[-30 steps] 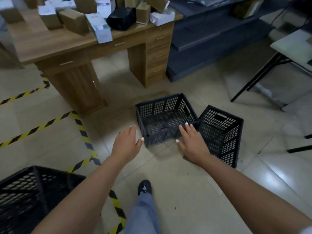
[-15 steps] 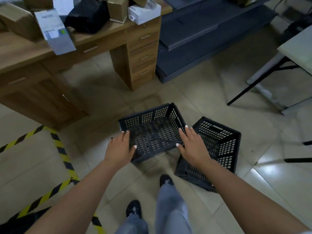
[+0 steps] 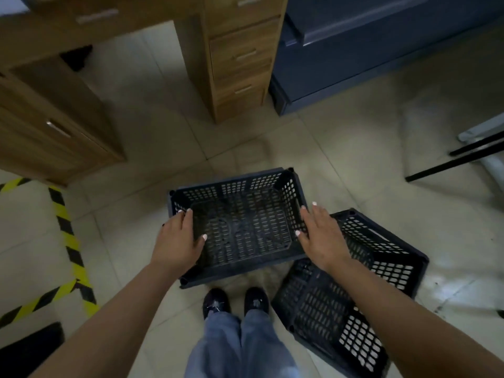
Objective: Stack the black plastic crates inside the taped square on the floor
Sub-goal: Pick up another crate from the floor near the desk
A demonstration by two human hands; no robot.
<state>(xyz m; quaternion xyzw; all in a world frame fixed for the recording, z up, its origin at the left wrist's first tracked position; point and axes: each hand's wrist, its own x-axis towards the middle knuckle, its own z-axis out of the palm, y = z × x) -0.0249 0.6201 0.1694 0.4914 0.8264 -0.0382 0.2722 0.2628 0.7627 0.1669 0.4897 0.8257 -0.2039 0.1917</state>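
Note:
An upright black plastic crate (image 3: 240, 227) stands on the tiled floor in front of my feet. A second black crate (image 3: 362, 282) lies tipped beside it on the right, touching its corner. My left hand (image 3: 178, 238) lies over the upright crate's left rim, thumb inside, fingers fairly straight. My right hand (image 3: 320, 236) reaches over the right rim, fingers straight, thumb toward the inside. Yellow-and-black floor tape (image 3: 66, 230) marks a corner at the left. A dark shape (image 3: 30, 347), cut off at the bottom left inside the tape, looks like part of another crate.
A wooden desk with a drawer column (image 3: 240, 58) stands just behind the crates. A dark blue shelf unit (image 3: 368, 50) is at the back right. Black table legs (image 3: 458, 162) cross the floor at the right. My shoes (image 3: 234, 301) are close to the crate's near edge.
I have stepped closer and the view has tipped down. Both hands have moved from the crate's near edge out to its left and right rims. The crates have not shifted.

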